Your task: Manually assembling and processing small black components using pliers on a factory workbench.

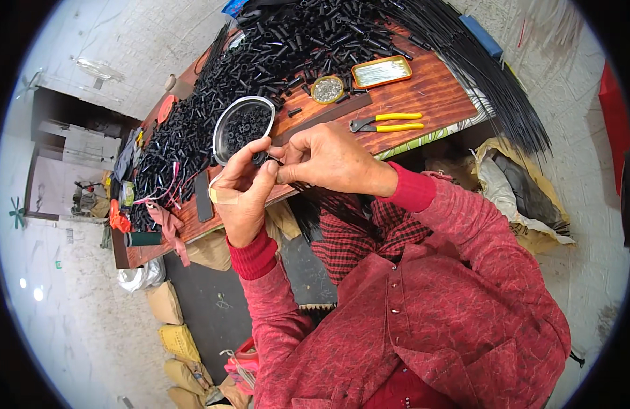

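Both hands meet over the table's front edge, fingertips nearly touching. Between the thumb and fingers of my left hand (240, 194) is a small black part (259, 158), its exact shape mostly hidden; a tan plaster wraps that thumb's base. My right hand (335, 160) pinches close beside it, and what its fingertips hold is too small to name. Thin black strands (339, 208) trail below the right hand onto my lap. Just beyond the left fingers stands a metal bowl (217, 136) of small black rings. Yellow-handled cutting pliers (397, 123) lie beyond my right hand.
A large heap of black tubes (281, 51) covers the wooden table (441, 95). Near it sit a round tub of small metal pieces (327, 89) and a yellow-rimmed tray of pins (382, 71). Long black rods (492, 75) overhang the right side, above an open sack (519, 194).
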`<state>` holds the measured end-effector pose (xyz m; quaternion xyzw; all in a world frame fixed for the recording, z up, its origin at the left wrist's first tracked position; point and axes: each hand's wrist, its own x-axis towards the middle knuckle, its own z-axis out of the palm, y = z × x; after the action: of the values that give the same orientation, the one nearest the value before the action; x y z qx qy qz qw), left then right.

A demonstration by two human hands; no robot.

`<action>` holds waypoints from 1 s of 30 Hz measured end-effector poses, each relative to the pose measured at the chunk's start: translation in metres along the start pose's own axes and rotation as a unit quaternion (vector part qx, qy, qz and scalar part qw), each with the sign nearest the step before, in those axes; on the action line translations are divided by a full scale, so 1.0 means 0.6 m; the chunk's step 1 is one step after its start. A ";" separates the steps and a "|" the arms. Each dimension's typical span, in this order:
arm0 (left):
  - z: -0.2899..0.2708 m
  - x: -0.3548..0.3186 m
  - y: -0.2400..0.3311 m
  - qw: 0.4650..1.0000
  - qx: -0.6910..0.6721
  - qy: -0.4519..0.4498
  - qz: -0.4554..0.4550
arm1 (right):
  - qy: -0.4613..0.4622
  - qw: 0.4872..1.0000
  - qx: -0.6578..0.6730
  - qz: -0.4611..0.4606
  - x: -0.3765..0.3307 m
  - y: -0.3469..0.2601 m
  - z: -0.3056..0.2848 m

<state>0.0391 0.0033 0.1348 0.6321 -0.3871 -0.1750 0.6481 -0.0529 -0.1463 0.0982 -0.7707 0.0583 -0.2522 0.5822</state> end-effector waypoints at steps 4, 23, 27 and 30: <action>0.002 -0.002 -0.009 1.000 -0.004 0.011 0.011 | 0.003 0.999 -0.035 0.022 -0.005 -0.002 0.004; -0.011 0.012 -0.034 0.986 -0.133 -0.084 0.059 | 0.026 0.992 0.088 -0.082 -0.016 -0.007 -0.029; 0.004 0.010 -0.019 0.989 -0.123 -0.064 0.043 | 0.034 0.971 -0.058 -0.228 -0.004 -0.015 -0.035; 0.008 0.010 -0.019 0.995 -0.086 -0.043 0.040 | 0.062 0.960 -0.095 -0.255 -0.009 -0.020 -0.035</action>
<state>0.0421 -0.0059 0.1252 0.5498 -0.4232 -0.2091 0.6891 -0.0694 -0.1586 0.1115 -0.7945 -0.0804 -0.4332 0.4178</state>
